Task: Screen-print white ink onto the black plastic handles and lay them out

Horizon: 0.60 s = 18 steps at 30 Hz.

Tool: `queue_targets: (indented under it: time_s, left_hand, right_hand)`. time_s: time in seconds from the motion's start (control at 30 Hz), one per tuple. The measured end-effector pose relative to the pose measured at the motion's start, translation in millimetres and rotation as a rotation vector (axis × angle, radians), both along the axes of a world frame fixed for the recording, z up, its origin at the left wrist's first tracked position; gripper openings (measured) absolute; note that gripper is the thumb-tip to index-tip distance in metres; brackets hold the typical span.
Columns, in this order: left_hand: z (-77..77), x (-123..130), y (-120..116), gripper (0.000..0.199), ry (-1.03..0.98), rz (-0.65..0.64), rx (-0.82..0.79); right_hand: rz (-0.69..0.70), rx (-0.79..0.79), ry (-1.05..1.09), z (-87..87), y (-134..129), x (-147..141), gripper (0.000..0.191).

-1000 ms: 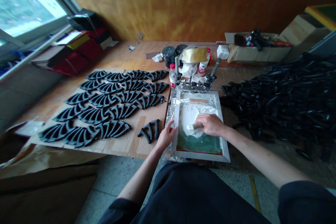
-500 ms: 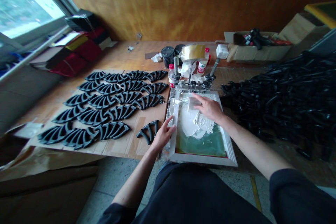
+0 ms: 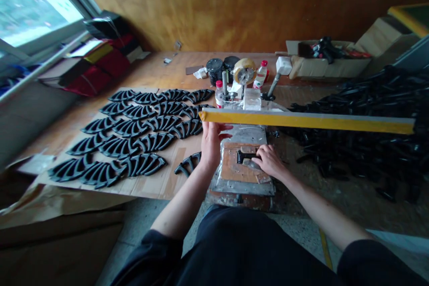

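Observation:
The screen-printing frame is tilted up, its yellow-edged front bar facing me. My left hand is closed on its left end from below, some fingertips hidden behind the bar. Under it, on the base plate, lies a brown board with a small fixture. A black T-shaped plastic part lies on that fixture, its crosspiece to the left. My right hand pinches the part's right end. A squeegee-like block stands upright behind the frame bar.
Rows of black parts cover the cardboard at left, with a few loose ones near my left forearm. A big heap of black parts lies at right. Behind stand bottles, dark tubs, a tape roll and an open carton.
The frame, flat before with white ink on its mesh, has swung up with my left hand. My right hand has left the squeegee and moved down to the black part, now uncovered.

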State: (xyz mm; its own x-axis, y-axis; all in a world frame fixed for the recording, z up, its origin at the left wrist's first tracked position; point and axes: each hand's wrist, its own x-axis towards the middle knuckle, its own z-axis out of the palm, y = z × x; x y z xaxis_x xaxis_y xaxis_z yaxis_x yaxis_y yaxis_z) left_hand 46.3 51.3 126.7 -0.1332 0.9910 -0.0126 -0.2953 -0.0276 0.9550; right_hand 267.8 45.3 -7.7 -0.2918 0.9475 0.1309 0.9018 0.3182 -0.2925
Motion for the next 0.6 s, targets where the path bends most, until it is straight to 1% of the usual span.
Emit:
queue_targets:
  time_s: [0.03, 0.07, 0.13, 0.17, 0.2, 0.23, 0.27, 0.3, 0.33, 0.37, 0.4, 0.43, 0.5, 0.53, 0.57, 0.6]
  left_hand:
    - [-12.9, 5, -10, 0.056, -0.004, -0.04, -0.104]
    - [-28.1, 10, -22, 0.058, -0.005, -0.128, -0.244]
    - [-60.6, 20, -51, 0.061, -0.025, -0.363, -0.544]
    - [-75.5, 23, -64, 0.06, -0.068, -0.406, -0.628]
    - [-88.4, 25, -75, 0.057, -0.117, -0.405, -0.671]
    - [-98.7, 23, -83, 0.053, -0.163, -0.371, -0.684]
    - [-106.6, 17, -89, 0.05, -0.189, -0.325, -0.681]
    - [-112.5, 7, -91, 0.047, -0.183, -0.274, -0.672]
    - [-117.1, -8, -92, 0.046, -0.143, -0.219, -0.668]
    - [-121.1, -26, -91, 0.046, -0.076, -0.157, -0.669]
    - [-125.2, -48, -90, 0.047, 0.012, -0.079, -0.668]
    - [-129.9, -71, -89, 0.047, 0.107, 0.015, -0.675]
    - [-141.0, -116, -88, 0.049, 0.321, 0.196, -0.752]
    - [-147.2, -135, -89, 0.05, 0.437, 0.251, -0.81]
    - [-153.4, -151, -90, 0.052, 0.575, 0.263, -0.863]
    - [-159.1, -163, -90, 0.054, 0.718, 0.237, -0.903]
  right_hand:
    - [-0.003, -0.032, -0.038, -1.4, -7, -11, 0.016]
    - [-0.027, -0.062, -0.053, -0.6, -14, -21, 0.013]
    - [-0.071, -0.078, -0.009, 5.5, -27, -39, 0.011]
    - [-0.045, -0.07, 0.042, 9.4, -34, -46, 0.011]
    - [0.032, -0.065, 0.107, 12.9, -39, -51, 0.01]
    - [0.148, -0.069, 0.175, 15.6, -43, -53, 0.009]
    - [0.264, -0.078, 0.237, 16.8, -44, -49, 0.009]
    - [0.347, -0.09, 0.278, 16.5, -42, -41, 0.01]
    - [0.368, -0.098, 0.281, 14.4, -38, -26, 0.014]
    - [0.319, -0.104, 0.239, 10.6, -32, -5, 0.019]
    - [0.202, -0.1, 0.16, 5.4, -25, 20, 0.024]
    - [0.065, -0.121, 0.025, -1.0, -17, 48, 0.031]
    - [-0.166, -0.239, -0.249, -15.6, -7, 103, 0.039]
    - [-0.233, -0.313, -0.325, -22.6, -4, 126, 0.042]
    - [-0.265, -0.343, -0.36, -28.9, -3, 145, 0.043]
    - [-0.281, -0.369, -0.378, -33.9, -4, 160, 0.043]
